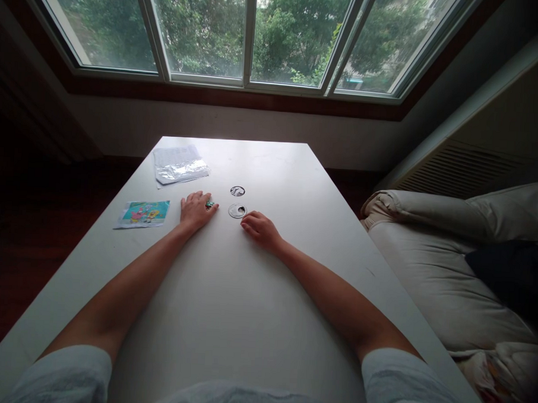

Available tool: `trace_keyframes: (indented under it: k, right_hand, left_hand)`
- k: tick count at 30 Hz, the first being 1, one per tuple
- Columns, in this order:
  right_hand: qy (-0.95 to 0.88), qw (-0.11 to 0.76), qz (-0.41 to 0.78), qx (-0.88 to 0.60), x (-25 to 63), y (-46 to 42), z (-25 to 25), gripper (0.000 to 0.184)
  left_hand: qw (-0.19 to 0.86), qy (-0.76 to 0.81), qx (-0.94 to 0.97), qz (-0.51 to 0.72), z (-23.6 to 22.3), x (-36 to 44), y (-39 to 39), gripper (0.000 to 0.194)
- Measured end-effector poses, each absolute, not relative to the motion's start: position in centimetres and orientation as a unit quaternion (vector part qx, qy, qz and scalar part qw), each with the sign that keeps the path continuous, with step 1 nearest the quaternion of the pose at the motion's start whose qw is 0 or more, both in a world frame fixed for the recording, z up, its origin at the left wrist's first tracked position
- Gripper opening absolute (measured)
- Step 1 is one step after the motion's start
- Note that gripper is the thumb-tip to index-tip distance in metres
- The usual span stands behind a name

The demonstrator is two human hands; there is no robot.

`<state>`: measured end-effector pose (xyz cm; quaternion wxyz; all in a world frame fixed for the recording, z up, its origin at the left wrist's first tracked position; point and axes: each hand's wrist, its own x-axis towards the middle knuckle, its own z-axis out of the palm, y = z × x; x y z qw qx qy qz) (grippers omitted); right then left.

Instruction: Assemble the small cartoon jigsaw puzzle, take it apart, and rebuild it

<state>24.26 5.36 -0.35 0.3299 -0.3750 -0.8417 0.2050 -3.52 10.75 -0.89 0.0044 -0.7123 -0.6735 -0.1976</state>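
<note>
Near the middle of the frame, the right hand (261,229) rests with fingers curled, their tips at the edge of a round disc (235,211); whether they pinch anything I cannot tell. The left hand (197,210) lies palm down, fingers loosely spread, small greenish pieces (209,205) beside its thumb. Just above the disc sits a second round piece (238,191). Farther left on the white counter (246,319) lie a colourful picture packet (144,214) and, above it, a clear plastic sleeve (179,164).
</note>
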Motion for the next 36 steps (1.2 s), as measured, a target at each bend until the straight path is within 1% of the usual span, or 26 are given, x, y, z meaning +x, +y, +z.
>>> trace_keyframes:
  k: [3, 11, 18, 26, 32, 36]
  right_hand:
    - [-0.842, 0.327, 0.206, -0.377, 24.2, 5.4, -0.3, 0.020]
    - [-0.844, 0.326, 0.204, -0.373, 24.3, 5.5, -0.5, 0.021]
    - [-0.849, 0.309, 0.192, -0.384, 24.1, 5.3, -0.2, 0.021]
    - [-0.840, 0.291, 0.165, -0.427, 24.0, 4.9, -0.1, 0.022]
    - [-0.853, 0.270, 0.141, -0.424, 24.0, 4.5, 0.1, 0.021]
    - [-0.864, 0.243, 0.116, -0.426, 24.1, 4.1, 0.1, 0.025]
  left_hand:
    - [0.007, -0.666, -0.718, -0.202, -0.9, -3.6, 10.8, 0.048]
    - [0.025, -0.641, -0.739, -0.205, -0.6, -3.6, 10.2, 0.037]
    - [0.057, -0.606, -0.759, -0.230, 0.4, -3.2, 9.2, 0.037]
    - [0.026, -0.463, -0.866, -0.189, 0.6, 0.2, 4.0, 0.034]
    - [-0.004, -0.474, -0.863, -0.171, 0.5, 0.9, 2.8, 0.044]
    - [-0.004, -0.488, -0.861, -0.144, 0.2, 0.2, 3.1, 0.054]
